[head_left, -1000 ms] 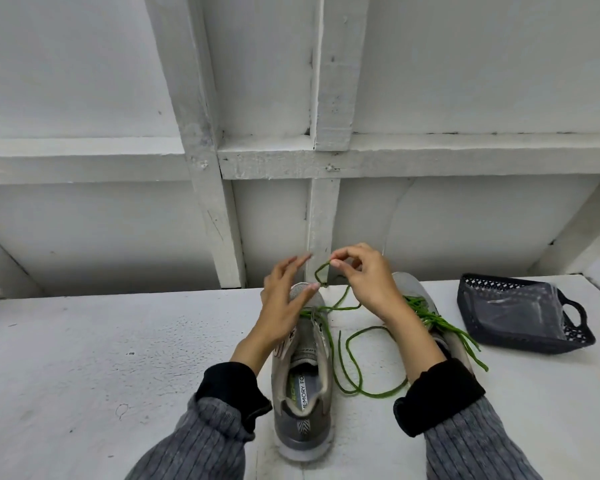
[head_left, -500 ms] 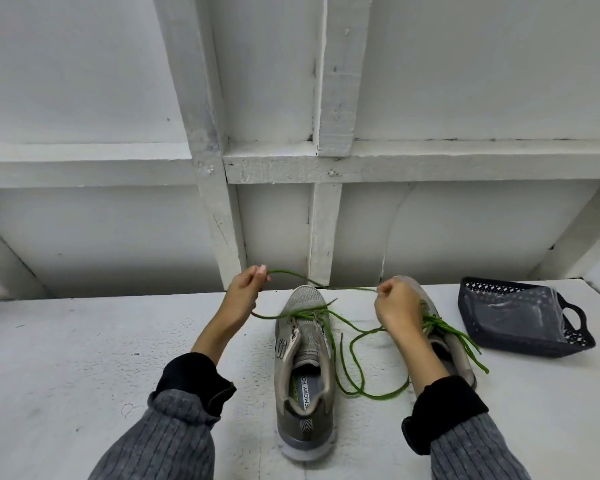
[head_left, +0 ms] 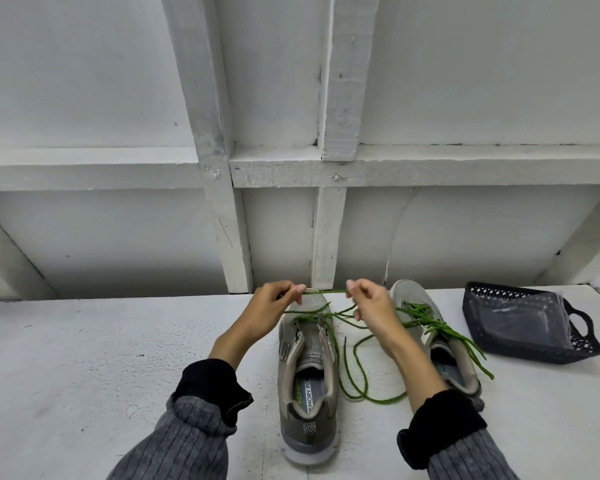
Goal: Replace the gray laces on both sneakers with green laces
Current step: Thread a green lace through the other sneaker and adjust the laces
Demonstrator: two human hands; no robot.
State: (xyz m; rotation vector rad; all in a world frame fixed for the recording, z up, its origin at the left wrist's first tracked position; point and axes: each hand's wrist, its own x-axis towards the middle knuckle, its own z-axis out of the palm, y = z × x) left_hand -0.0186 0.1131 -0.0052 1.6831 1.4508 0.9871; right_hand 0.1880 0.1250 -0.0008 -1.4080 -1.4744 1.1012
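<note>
Green lace (head_left: 326, 291) held taut over left sneaker (head_left: 307, 362)

Pinched by left hand (head_left: 272, 306) and right hand (head_left: 373, 306); slack looped on table (head_left: 84, 358).

Quick count: two gray sneakers (head_left: 307, 368) (head_left: 440, 344), two green laces (head_left: 352, 382) (head_left: 444, 327), two hands (head_left: 274, 308) (head_left: 373, 306), and one dark mesh basket (head_left: 530, 344) over at 3 o'clock.

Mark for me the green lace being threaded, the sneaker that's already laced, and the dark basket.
green lace (head_left: 371, 396): head view, slack loop lying on the table.
laced sneaker (head_left: 404, 292): head view, its grey toe.
dark basket (head_left: 541, 346): head view, near side wall.
</note>
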